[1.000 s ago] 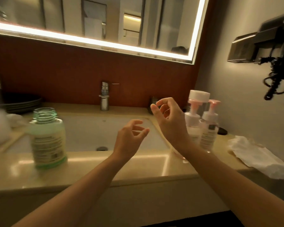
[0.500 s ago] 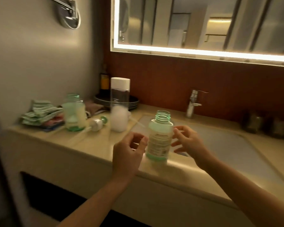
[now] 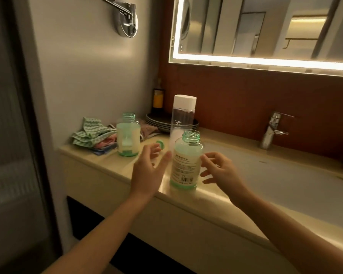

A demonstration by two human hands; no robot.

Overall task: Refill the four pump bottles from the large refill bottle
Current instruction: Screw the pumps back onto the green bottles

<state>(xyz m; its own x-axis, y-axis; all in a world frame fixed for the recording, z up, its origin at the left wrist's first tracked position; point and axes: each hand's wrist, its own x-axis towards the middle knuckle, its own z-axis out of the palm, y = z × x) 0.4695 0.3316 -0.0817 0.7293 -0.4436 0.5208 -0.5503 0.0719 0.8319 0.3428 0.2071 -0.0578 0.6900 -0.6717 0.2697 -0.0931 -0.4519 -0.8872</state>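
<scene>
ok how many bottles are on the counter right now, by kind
open green bottles: 2
tall clear bottle with white cap: 1
small dark bottle with orange label: 1
total: 4

The lower half of the tall clear bottle (image 3: 183, 117) is being hidden by the open bottle (image 3: 185, 165) standing between the fingers of the left hand (image 3: 147, 173) and the right hand (image 3: 222, 173). A green cap (image 3: 161, 144) just past the left hand's fingertips (image 3: 156, 150) is being partly covered by them. Label print (image 3: 183, 171) beside the right hand's fingers (image 3: 210, 155) is being shown too small to read.
</scene>
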